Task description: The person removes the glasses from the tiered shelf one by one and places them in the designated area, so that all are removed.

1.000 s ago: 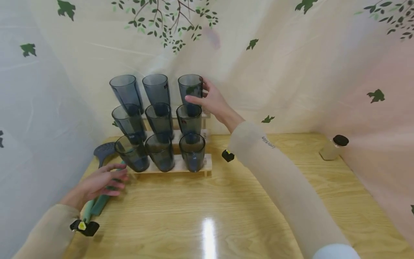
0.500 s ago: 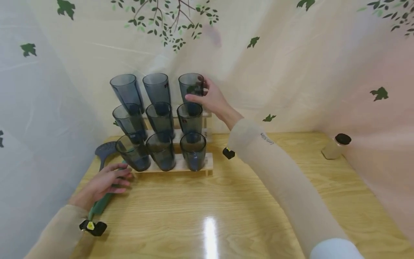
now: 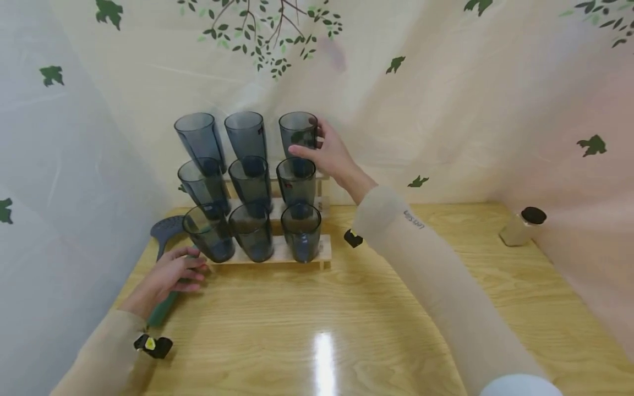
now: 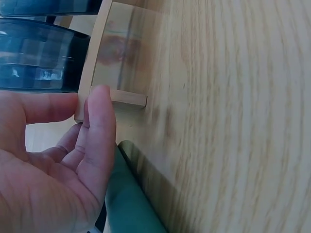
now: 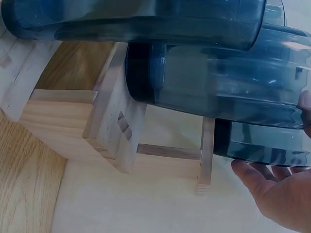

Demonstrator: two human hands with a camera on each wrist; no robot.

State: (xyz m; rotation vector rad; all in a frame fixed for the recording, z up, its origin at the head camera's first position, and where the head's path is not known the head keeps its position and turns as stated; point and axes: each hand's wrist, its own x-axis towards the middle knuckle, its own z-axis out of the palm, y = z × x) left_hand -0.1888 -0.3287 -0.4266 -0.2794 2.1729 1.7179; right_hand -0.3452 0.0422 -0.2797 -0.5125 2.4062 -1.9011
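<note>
A wooden tiered rack [image 3: 327, 247] carries rows of dark blue-grey drinking glasses, such as the front right one [image 3: 301, 234]. My right hand [image 3: 337, 157] grips the back right glass [image 3: 297, 129], thumb in front and fingers at its far side. In the right wrist view, the fingers [image 5: 252, 177] lie along that glass [image 5: 267, 141] on the top step. Down at the rack's front left corner, my left hand [image 3: 170, 275] pinches the end of the lowest board. The left wrist view has this hand [image 4: 63, 170] with the board's corner between thumb and finger.
Under my left arm lie a dark slotted turner [image 3: 167, 228] and a green handle [image 3: 160, 311]. A small jar [image 3: 522, 225] with a black lid stands at the far right of the wooden table [image 3: 421, 341]. A leaf-patterned cloth rises behind the rack.
My left hand has moved right to the rack's front left corner. The right hand keeps its grip on the back right glass. The whole head view has shifted slightly.
</note>
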